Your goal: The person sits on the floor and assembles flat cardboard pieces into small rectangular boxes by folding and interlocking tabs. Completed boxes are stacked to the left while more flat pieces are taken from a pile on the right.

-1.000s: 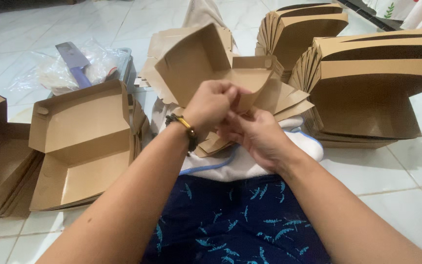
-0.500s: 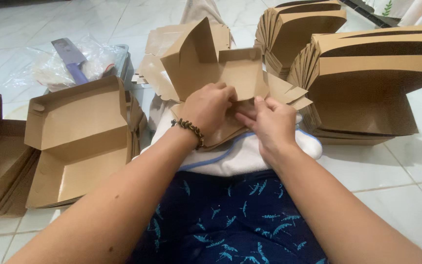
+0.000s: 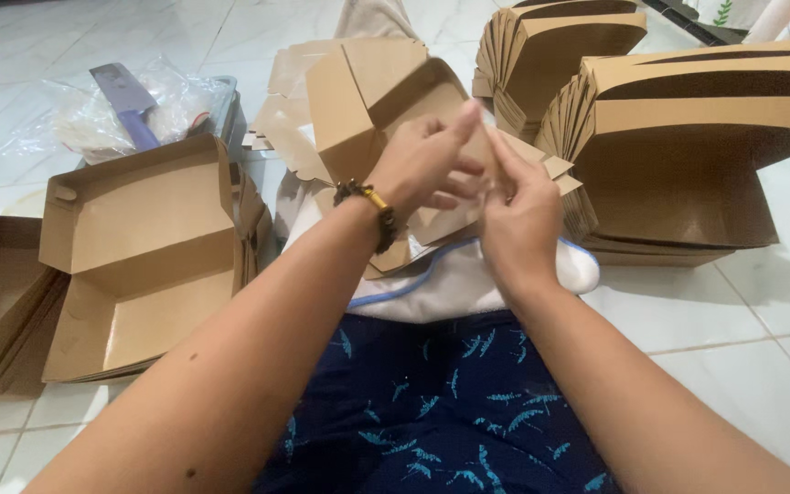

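A half-folded brown paper box (image 3: 372,101) is held up over the lap, its near edge pinched by the left hand (image 3: 427,165) and right hand (image 3: 518,215). Stacked folded boxes (image 3: 688,155) crowd the right; an open box (image 3: 144,247) lies left, bare floor tile (image 3: 742,311) near right.

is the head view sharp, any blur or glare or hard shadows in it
Head view: mostly sharp, with slight motion blur on the fingertips of the left hand and right hand at the half-folded box. Soft sheen on the white floor tiles and glare on the plastic bag. Soft-edged shadow right of the nested box stack. Forearms bulge near the bottom edge, wide-lens distortion.
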